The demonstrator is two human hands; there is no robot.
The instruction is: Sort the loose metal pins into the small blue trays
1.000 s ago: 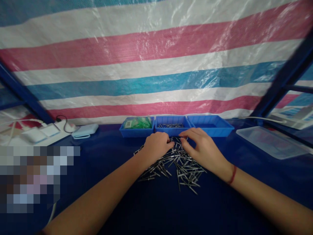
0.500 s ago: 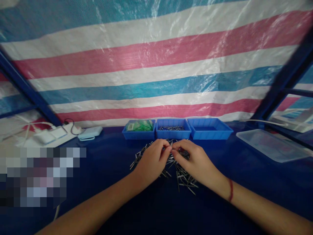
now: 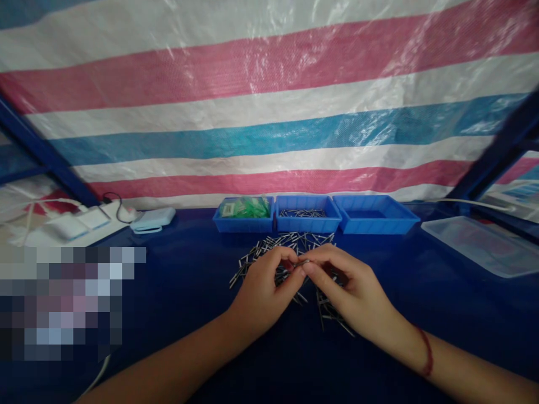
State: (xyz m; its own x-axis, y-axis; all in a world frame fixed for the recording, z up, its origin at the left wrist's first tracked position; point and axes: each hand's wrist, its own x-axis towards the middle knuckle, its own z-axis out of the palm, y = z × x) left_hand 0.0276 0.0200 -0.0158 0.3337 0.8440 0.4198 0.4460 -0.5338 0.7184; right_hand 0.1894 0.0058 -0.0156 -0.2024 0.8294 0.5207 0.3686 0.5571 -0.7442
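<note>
Head view: left hand (image 3: 261,286) and right hand (image 3: 357,292) pinch a slim silvery metal pin (image 3: 301,262) between fingers (image 3: 293,280), probably for steadiness.

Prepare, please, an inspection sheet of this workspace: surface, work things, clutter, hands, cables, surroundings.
Surface: dark blue tabletop.
Work things: loose pile of thin silver metal pins; more pins in middle blue plastic bin; green plastic packets in left blue plastic bin.
Clutter: flat light blue case, left; translucent plastic lid, right.
Hands: left hand and right hand meet over the pile, pinching a small metal piece.
Cables: black cable at white power strip; white cable, right rear.
Surroundings: red, white and blue striped plastic sheet behind; dark blue posts both sides.
</note>
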